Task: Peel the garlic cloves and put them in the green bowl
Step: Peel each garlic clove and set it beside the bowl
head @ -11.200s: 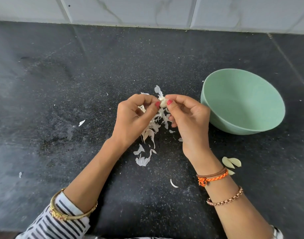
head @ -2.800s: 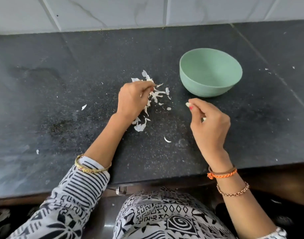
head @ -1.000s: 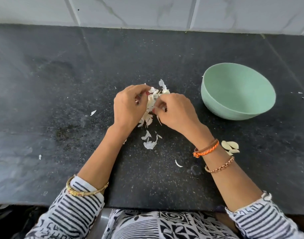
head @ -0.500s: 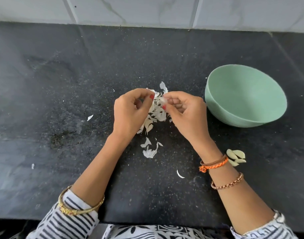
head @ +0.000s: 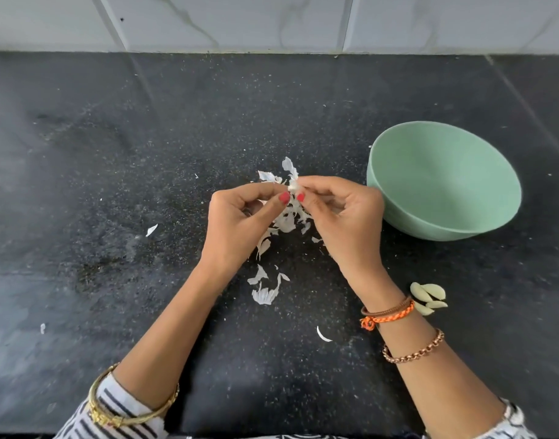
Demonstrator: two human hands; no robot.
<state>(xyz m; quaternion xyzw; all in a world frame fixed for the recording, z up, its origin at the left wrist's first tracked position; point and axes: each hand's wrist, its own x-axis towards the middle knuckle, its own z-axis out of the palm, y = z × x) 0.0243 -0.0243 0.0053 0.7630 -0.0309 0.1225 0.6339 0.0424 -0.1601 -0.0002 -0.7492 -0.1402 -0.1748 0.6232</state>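
Garlic clove (head: 292,186), small and pale, sits pinched between the tips of both hands above the dark countertop (head: 113,185); the left hand (head: 240,226) closes thumb and forefinger on it from the left, the right hand (head: 344,223) does the same from the right, and the two red-painted thumbnails lie just below the clove, almost touching each other; the remaining fingers of both hands are curled in toward the palms, so neither hand is at all spread; most of the clove is hidden by the fingertips, and whether any skin clings to it cannot be told. Directly beneath and behind the pinch lies a scatter of white papery peels (head: 281,223), with a further clump (head: 265,289) nearer the person between the two forearms, and single flakes lie apart to the left. The green bowl (head: 443,182) stands to the right of the hands, close to the right knuckles but not touching them; its visible inside shows nothing in it. Three or four pale cloves (head: 428,297) lie together on the counter just beside the right wrist, near an orange cord bracelet (head: 387,315); a chain bracelet (head: 414,348) circles the same forearm lower down; a gold bangle (head: 129,410) rests at the left striped sleeve (head: 113,419). White marbled tiles (head: 272,20) run along the back edge.
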